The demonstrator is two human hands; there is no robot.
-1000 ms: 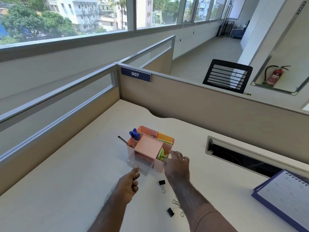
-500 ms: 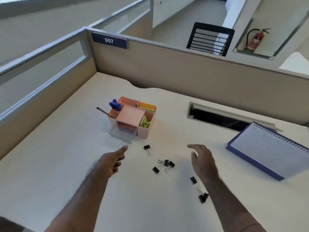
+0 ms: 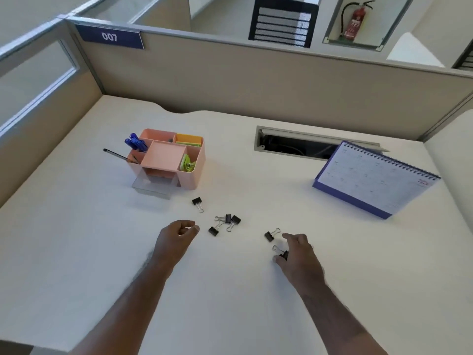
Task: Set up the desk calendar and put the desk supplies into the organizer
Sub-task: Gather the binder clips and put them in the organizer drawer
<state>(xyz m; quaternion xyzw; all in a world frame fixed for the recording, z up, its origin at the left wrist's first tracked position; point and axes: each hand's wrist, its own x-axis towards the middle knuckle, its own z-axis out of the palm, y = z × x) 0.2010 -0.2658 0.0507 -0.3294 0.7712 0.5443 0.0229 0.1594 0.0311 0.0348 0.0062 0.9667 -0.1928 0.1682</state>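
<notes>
A pink organizer [image 3: 192, 175] stands on the desk at the left, with blue pens [image 3: 135, 143], sticky notes [image 3: 188, 139] and green clips inside, and its clear drawer [image 3: 153, 187] pulled out. A purple desk calendar [image 3: 373, 178] stands upright at the right. Several black binder clips lie loose: one [image 3: 197, 202] near the drawer, a cluster [image 3: 226, 222] in the middle, one [image 3: 270, 235] further right. My left hand [image 3: 176, 239] hovers curled and empty beside the cluster. My right hand [image 3: 298, 254] has thumb and fingers around a binder clip [image 3: 281, 252] on the desk.
A cable slot [image 3: 294, 144] is cut into the desk behind the calendar. Beige partition walls [image 3: 256, 80] close the desk at the back and left. A black pen [image 3: 115, 154] sticks out of the organizer's left side.
The view has tilted down. My right hand left the organizer and came back to the near clips, closing on one. My left hand drew toward the middle cluster.
</notes>
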